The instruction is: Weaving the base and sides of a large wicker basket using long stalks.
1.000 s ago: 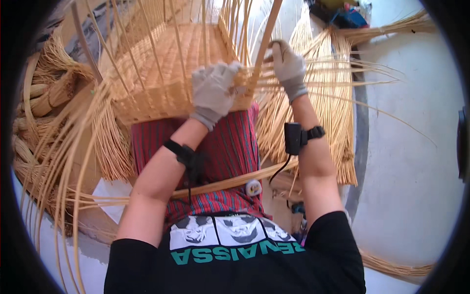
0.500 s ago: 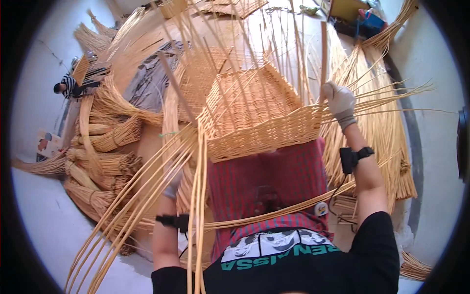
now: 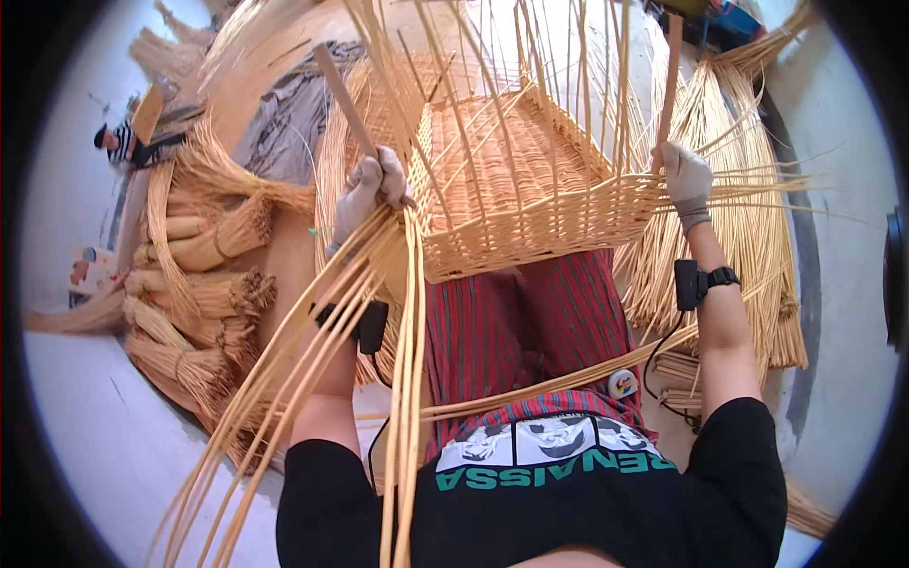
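Note:
A half-woven wicker basket [image 3: 549, 227] is held tilted above my lap, with upright stakes rising from its walls. My left hand [image 3: 369, 189], in a pale glove, is closed round the foot of a flat wooden stick [image 3: 346, 99] at the basket's left corner. Long loose willow rods [image 3: 303, 331] fan out from that corner toward me. My right hand [image 3: 686, 180], also gloved, grips the lower end of another wooden stick [image 3: 670, 85] at the right corner. Thin rod ends stick out past that hand to the right.
Bundles of willow rods [image 3: 204, 284] are stacked on the left. A spread of long rods [image 3: 748, 246] lies to the right. Behind the basket are a woven mat [image 3: 379, 104] and a grey cloth [image 3: 294, 123]. Another person [image 3: 123, 142] sits at the far left. Cables run from my wrist straps.
My left hand has come up from under the loose rods to the left corner stick. The basket has shifted right and slightly away, with my right hand still on its stick.

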